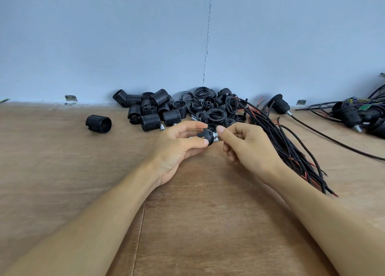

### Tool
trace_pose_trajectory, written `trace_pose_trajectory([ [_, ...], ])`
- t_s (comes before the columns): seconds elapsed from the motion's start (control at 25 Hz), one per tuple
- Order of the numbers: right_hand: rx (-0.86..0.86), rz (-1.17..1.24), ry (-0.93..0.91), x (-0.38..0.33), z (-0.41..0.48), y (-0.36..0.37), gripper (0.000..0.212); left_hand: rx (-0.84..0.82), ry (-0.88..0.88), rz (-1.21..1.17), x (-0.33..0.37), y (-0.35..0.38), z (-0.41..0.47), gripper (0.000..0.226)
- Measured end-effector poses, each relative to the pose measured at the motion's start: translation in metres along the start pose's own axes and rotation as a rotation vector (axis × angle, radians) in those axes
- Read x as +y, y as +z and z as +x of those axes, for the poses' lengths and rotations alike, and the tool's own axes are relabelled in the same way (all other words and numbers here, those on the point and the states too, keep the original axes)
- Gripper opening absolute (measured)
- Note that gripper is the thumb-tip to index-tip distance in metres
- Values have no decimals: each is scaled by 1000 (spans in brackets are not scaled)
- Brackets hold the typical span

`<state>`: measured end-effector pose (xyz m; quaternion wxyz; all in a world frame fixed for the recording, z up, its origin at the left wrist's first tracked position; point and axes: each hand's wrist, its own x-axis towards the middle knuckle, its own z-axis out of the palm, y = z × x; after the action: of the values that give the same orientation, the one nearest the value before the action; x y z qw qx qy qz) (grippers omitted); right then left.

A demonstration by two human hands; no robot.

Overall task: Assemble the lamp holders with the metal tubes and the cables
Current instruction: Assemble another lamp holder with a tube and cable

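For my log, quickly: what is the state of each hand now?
Left hand: grips the black domed plastic lamp holder cap.
Right hand: pinches the short silver metal tube at that cap.

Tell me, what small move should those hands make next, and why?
Probably the right hand should twist the metal tube into the black cap. The left hand grips the cap, the right pinches the tube at the cap's end, and the cable bundle lies beside them, untouched.

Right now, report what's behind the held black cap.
Behind the black cap: a heap of black rings and caps. The left hand, and the right hand holding the metal tube, hide its near edge.
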<state>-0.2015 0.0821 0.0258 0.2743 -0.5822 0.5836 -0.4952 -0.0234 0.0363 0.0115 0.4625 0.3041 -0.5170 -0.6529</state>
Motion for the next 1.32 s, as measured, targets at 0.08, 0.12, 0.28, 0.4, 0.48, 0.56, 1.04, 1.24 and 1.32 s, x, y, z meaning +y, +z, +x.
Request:
trace_pose_trajectory([
  [0.08, 23, -150, 11, 1, 0, 0, 50, -15, -4, 19, 1, 1, -1, 34],
  [0.12, 35, -197, 30, 2, 0, 1, 59, -20, -8, 22, 1, 1, -1, 34],
  [0.28, 24, -83, 55, -1, 0, -2, 52, 10, -9, -4, 1, 3, -2, 32],
  [0.4, -35, -12, -12, -1, 0, -3, 21, 26, -15, -15, 1, 3, -2, 30],
  [0.48, -5, -170, 6, 1, 1, 0, 41, 19, -26, -4, 2, 3, -3, 30],
  [0.56, 44, -270, 51, 0, 1, 1, 59, 17, -35, 9, 2, 3, -3, 30],
  [1.04, -34, -482, -71, -3, -1, 0, 49, -11, 2, 176, 0, 4, -3, 36],
  [1.24, -11, -354, 23, 0, 1, 0, 57, -23, 12, 162, -1, 6, -3, 28],
  [1.32, 15, -349, -67, 0, -2, -1, 58, -16, -3, 107, -1, 5, -2, 23],
])
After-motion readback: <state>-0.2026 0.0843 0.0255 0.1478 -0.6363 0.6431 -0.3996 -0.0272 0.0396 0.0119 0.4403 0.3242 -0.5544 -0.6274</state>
